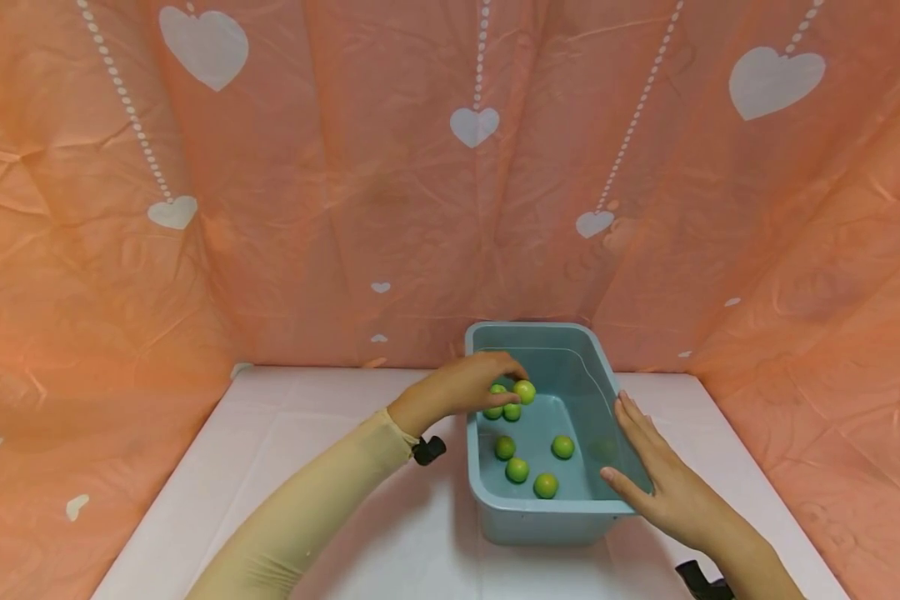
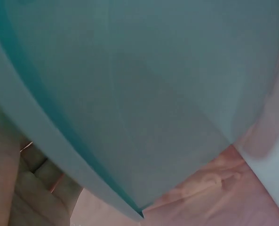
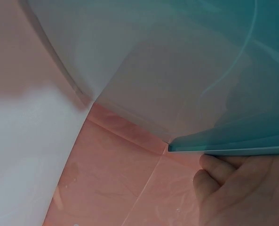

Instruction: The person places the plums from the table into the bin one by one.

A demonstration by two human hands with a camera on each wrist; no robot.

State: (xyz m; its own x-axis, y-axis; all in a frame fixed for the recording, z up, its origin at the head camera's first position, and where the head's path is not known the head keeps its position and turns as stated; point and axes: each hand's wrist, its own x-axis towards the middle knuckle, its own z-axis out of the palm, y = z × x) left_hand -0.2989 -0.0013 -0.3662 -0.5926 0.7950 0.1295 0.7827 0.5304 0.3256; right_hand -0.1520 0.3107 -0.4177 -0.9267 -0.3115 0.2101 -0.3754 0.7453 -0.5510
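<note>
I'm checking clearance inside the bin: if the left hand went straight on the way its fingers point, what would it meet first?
The left hand reaches over the blue bin's left wall, fingers curled round a green ball. Going straight on, it would probably meet the bin's right inner wall, though depth is unclear.

— What's the tub [image 1: 543,517] made of?
— Plastic, pale blue, smooth with a soft sheen; up close in the wrist views its wall looks slightly see-through.
— And the little green balls [image 1: 517,470] inside?
— Smooth and a bit glossy; whether fruit or plastic, I can't tell.
— The bench [image 1: 330,417]?
— A white, smooth sheet with faint fold lines, lightly shiny.
— The backdrop [image 1: 345,208]?
— Thin pink sheeting printed with white hearts, creased and crinkled, slight gloss.
— The sleeve [image 1: 322,492]?
— Beige stretch cloth, matt.
</note>
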